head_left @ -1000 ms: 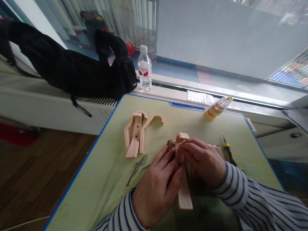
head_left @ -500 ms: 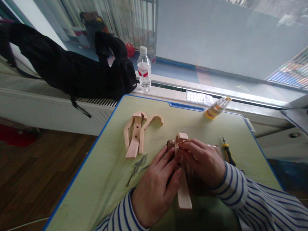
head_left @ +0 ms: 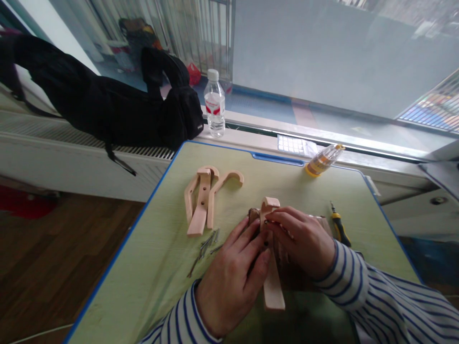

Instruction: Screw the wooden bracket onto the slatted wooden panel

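Steadying the long, pale wooden hook piece with a curved top (head_left: 274, 286), the left hand (head_left: 229, 272) lies along its 9 o'clock side, fingers lightly bent and thumb apart; whether it truly grips is hidden beneath. The right hand (head_left: 301, 239) comes in from 3 o'clock, thumb and fingertips nearly together at the upper of the piece's dark holes; I cannot tell whether something small is pinched there. The hook piece sits in front of the person, its curve towards 12 o'clock and its flat tail towards 6. A brown, glossy item (head_left: 254, 216), only partly visible, shows beside the left fingertips.

For good work here, I would keep the left hand's pressure even so the piece cannot twist, leave the lower hole uncovered, and let the right fingertips work square to the wood rather than at a slant.

Around the piece on the pale green, blue-edged table (head_left: 154, 258), three loose pale wooden hooks (head_left: 201, 212) lie at 10 o'clock, thin silvery metal fasteners (head_left: 205, 246) at 9, and a yellow-and-black screwdriver (head_left: 340, 229) between 2 and 3, within easy reach.
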The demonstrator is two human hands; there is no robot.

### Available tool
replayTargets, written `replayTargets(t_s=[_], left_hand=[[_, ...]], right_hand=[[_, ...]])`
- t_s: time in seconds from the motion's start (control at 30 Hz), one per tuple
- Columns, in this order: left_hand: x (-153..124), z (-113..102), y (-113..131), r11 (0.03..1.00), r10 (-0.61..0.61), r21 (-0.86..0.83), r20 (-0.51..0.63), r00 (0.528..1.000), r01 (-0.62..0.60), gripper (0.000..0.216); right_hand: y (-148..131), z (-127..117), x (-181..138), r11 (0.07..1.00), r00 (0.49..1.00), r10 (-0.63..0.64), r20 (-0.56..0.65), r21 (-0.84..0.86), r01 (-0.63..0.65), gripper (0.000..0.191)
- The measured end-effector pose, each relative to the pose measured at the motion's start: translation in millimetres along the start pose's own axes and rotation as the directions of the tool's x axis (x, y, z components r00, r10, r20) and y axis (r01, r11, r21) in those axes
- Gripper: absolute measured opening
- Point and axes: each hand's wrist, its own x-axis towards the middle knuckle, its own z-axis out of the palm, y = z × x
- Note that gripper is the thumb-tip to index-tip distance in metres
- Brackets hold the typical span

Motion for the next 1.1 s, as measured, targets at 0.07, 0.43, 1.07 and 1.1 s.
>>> replayTargets(t_s=[0.07,0.43,1.07,1.1], left_hand=[[0.0,-0.1,0.3,1.0,0.004,-0.001,0.001,1.0,-0.004,0.043],[0.2,0.7,-0.8,1.0,0.004,0.0,-0.007,1.0,-0.004,0.043],[-1.6,1.4,0.3,1.0,-0.017,-0.025,-0.061,0.998,0.016,0.041],[-2.0,1.6,0.3,1.0,-0.019,-0.024,-0.062,0.998,0.018,0.041]], right_hand=[[0.1,-0.3,-0.2,1.0,1.0,0.0,-0.003,-0.005,0.0,0.013],[-0.3,1.0,0.5,0.999,1.0,0.016,0.002,-0.028,-0.016,0.012],[-3.2,-3.3,-4.9,0.998,0.999,0.03,0.017,-0.063,-0.029,0.015],[-3.4,-3.4,-5.2,0.997,0.999,0.033,0.017,-0.067,-0.032,0.015]])
